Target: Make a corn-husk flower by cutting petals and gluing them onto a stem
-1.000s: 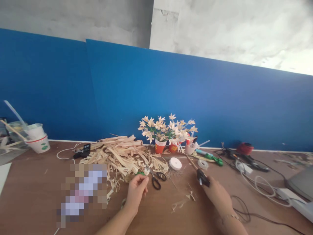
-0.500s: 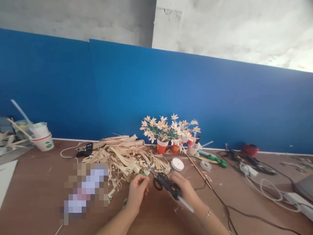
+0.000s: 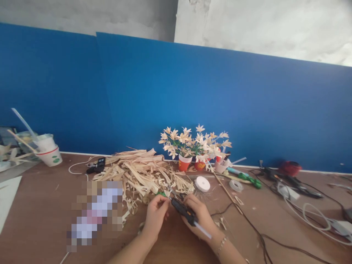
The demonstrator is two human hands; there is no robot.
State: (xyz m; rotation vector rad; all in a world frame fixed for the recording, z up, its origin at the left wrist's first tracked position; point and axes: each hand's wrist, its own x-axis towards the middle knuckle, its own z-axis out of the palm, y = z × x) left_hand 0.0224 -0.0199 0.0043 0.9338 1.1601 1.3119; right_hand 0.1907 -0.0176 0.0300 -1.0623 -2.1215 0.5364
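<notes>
In the lower middle, my right hand point(image 3: 198, 212) grips a black hot glue gun point(image 3: 183, 211), a pale glue stick point(image 3: 202, 230) poking from its back end. The gun's nozzle points at my left hand point(image 3: 157, 215), close to its fingertips. My left thumb and fingers are pinched together beside a small green piece point(image 3: 161, 193), too small to identify; whether they hold it is hard to see. Just beyond the gun lie scissors point(image 3: 180, 195), partly hidden by it. Dried pale husk strips point(image 3: 143, 168) are heaped behind both hands.
Cups of husk flowers point(image 3: 184, 163) stand at the back, near a white ribbon roll point(image 3: 202, 184) and a clear tape roll point(image 3: 235, 185). Dark cables point(image 3: 247, 223) cross the right side. A paper cup point(image 3: 49, 156) stands far left. A blue partition point(image 3: 165, 95) borders the table.
My right hand has brought the glue gun left, its nozzle now near my left fingertips. The scissors show less behind it. My left hand has barely moved; the view has tilted slightly.
</notes>
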